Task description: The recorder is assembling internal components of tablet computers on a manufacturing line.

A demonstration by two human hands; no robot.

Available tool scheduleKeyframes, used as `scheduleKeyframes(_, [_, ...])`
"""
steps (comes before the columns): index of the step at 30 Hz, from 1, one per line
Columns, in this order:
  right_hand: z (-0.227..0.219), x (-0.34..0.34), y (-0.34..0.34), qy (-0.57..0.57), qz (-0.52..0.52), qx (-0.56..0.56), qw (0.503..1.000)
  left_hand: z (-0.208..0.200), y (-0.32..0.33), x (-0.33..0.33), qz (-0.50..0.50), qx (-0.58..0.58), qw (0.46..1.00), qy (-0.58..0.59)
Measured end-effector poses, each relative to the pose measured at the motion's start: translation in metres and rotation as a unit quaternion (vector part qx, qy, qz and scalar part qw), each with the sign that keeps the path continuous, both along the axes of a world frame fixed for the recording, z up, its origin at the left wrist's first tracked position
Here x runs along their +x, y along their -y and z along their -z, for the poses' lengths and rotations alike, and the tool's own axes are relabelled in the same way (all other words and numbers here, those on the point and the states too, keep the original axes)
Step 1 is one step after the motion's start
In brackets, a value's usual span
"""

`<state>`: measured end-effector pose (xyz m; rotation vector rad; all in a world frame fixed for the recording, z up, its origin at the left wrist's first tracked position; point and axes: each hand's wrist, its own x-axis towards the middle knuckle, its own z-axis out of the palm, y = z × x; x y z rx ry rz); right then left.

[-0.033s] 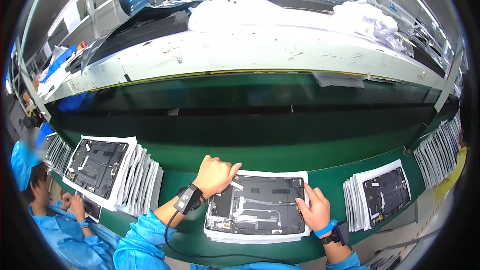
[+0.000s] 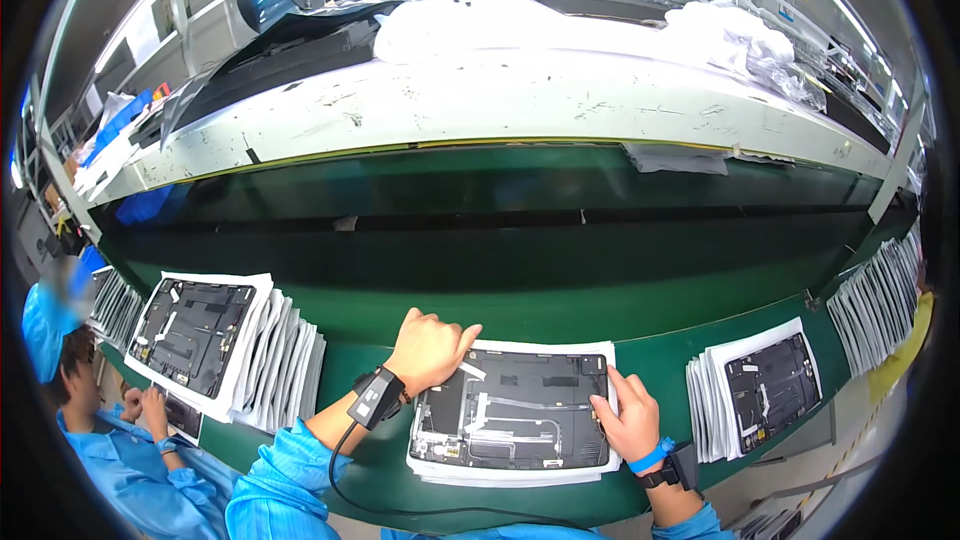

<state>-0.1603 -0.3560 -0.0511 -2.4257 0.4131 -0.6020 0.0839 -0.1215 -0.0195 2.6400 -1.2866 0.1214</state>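
A dark flat device panel (image 2: 515,415) with white cables and tape lies on a small stack of white sheets, on the green bench right in front of me. My left hand (image 2: 430,348) is over the panel's upper left corner, fingers curled on its edge and thumb stretched along the top. That wrist carries a black strap (image 2: 375,395) with a cord trailing down. My right hand (image 2: 630,420) grips the panel's right edge, fingers lying on its surface. A blue band and a black watch (image 2: 665,465) sit on the right wrist.
A fanned stack of similar panels in white sheets (image 2: 215,340) lies to the left, another (image 2: 760,390) to the right, more (image 2: 880,300) at far right. The green conveyor (image 2: 550,280) runs behind, under a white shelf (image 2: 560,100). A co-worker in blue (image 2: 90,420) sits at my left.
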Motion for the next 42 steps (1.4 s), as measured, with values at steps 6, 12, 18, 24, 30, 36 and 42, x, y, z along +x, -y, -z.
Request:
scheduleKeyframes(6, [0.003, 0.001, 0.001, 0.034, -0.008, 0.008, 0.999, 0.007, -0.003, 0.002, 0.011, 0.001, 0.999, 0.051])
scheduleKeyframes(12, [0.000, 0.001, 0.000, 0.037, -0.009, 0.012, 0.999, 0.003, -0.017, 0.010, 0.096, -0.099, 0.988, -0.067])
scheduleKeyframes(18, [0.000, 0.000, 0.001, -0.004, 0.005, 0.019, 1.000, -0.008, -0.009, 0.020, 0.138, -0.024, 0.977, -0.161])
scheduleKeyframes(24, [0.002, 0.002, 0.001, 0.003, 0.007, 0.023, 1.000, -0.009, 0.026, 0.013, 0.148, -0.001, 0.961, -0.235])
scheduleKeyframes(30, [0.003, 0.001, 0.001, 0.012, 0.010, 0.028, 0.999, -0.004, 0.049, 0.007, 0.153, 0.013, 0.965, -0.211])
scheduleKeyframes(36, [0.005, 0.002, 0.001, 0.014, 0.011, 0.030, 0.999, -0.007, 0.050, -0.001, 0.146, 0.016, 0.972, -0.185])
scheduleKeyframes(42, [0.002, 0.003, -0.001, 0.023, 0.007, 0.040, 0.999, 0.006, 0.056, -0.010, 0.117, 0.025, 0.990, -0.080])
